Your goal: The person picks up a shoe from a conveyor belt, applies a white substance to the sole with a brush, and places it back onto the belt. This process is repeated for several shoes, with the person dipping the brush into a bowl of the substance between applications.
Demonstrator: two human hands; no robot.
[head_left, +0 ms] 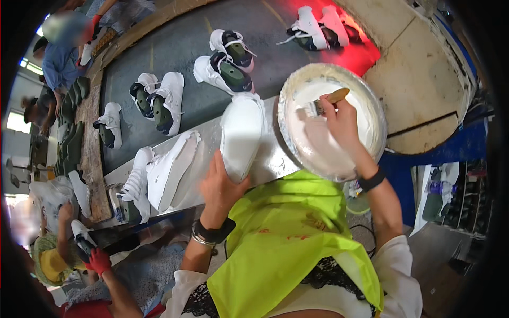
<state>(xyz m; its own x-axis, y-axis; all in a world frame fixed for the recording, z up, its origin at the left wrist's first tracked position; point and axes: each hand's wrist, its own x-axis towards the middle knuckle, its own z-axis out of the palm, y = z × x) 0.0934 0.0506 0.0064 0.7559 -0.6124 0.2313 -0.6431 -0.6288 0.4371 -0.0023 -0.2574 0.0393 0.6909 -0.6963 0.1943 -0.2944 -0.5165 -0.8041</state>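
Brush grip: your right hand (342,119) is closing its thumb and fingers around the brush (336,96), wooden handle up, bristles pointing left.
Shoe grip: your left hand (225,183) is gripping the near end of the white shoe (243,127), its broad, flat underside facing up toward you.
Basin: the brush is hanging inside the rim of the round basin (284,119), over white liquid (305,139); you cannot tell whether the bristles are touching it.
Step in hand: you are probably loading the brush for coating the shoe; no stroke is being made on it.
Next move: it is calling for wiping off excess at the rim, then bringing the bristles across without dripping, the shoe resting steady.
Ledge: two white shoes (170,172) are lying on the metal ledge (273,159), left of your left hand.
Belt: white-and-green shoes (227,71) are standing on the dark belt (183,45) beyond.
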